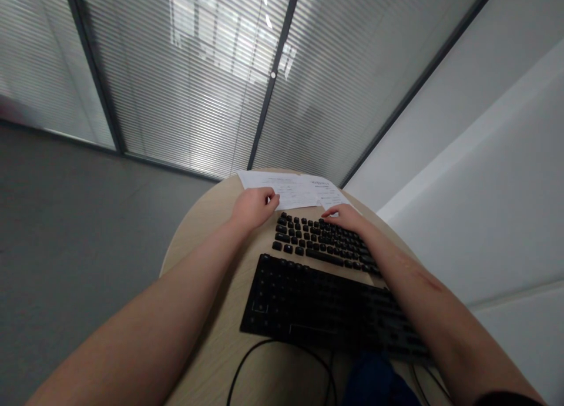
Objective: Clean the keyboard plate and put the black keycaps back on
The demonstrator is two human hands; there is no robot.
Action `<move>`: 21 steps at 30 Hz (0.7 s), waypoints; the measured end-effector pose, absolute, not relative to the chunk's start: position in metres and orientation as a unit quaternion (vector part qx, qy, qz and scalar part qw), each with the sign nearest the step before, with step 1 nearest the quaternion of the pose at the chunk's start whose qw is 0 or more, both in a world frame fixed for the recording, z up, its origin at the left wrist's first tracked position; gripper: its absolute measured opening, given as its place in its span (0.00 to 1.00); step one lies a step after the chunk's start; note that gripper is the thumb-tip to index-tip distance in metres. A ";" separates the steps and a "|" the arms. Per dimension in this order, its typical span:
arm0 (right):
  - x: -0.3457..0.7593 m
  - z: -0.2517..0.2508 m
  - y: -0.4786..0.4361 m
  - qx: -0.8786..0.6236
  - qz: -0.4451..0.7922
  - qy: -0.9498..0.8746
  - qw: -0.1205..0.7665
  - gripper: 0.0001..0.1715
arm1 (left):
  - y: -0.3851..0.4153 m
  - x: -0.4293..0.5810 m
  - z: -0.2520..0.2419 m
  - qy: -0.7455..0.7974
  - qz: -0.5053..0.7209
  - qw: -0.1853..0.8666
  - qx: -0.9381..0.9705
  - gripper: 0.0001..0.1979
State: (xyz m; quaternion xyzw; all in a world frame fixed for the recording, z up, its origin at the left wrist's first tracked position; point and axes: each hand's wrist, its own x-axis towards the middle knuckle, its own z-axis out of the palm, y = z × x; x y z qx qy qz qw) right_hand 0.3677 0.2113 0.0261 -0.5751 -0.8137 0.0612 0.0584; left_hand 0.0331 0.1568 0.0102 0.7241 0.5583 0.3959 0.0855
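Loose black keycaps (304, 235) lie on the round wooden table in keyboard rows. Nearer to me is a black keyboard base (308, 300) without its caps. My left hand (254, 207) rests at the left edge of the printed paper, left of the keycaps' top row. Its fingers are curled in, and nothing shows in them. Over the top row of keycaps is my right hand (346, 217), its index finger and thumb stretched left and slightly apart. The fingertips are at a top-row keycap; whether they touch it I cannot tell. My right forearm covers the right ends of keycaps and base.
Printed sheets (291, 188) lie along the far side of the round table (194, 235). A black cable (238, 371) loops at the near side, beside something blue (379, 382). Beyond stand a glass partition with blinds (189, 100) and a white wall (497, 159).
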 end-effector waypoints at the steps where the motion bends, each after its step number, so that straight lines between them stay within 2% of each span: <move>1: 0.367 0.026 0.212 -0.571 0.066 -0.817 0.053 0.11 | 0.157 0.033 0.010 0.559 0.397 0.086 0.723 0.16; 21: 0.339 0.015 0.217 -0.584 0.042 -0.807 0.077 0.09 | 0.154 0.033 0.014 0.563 0.389 0.076 0.725 0.16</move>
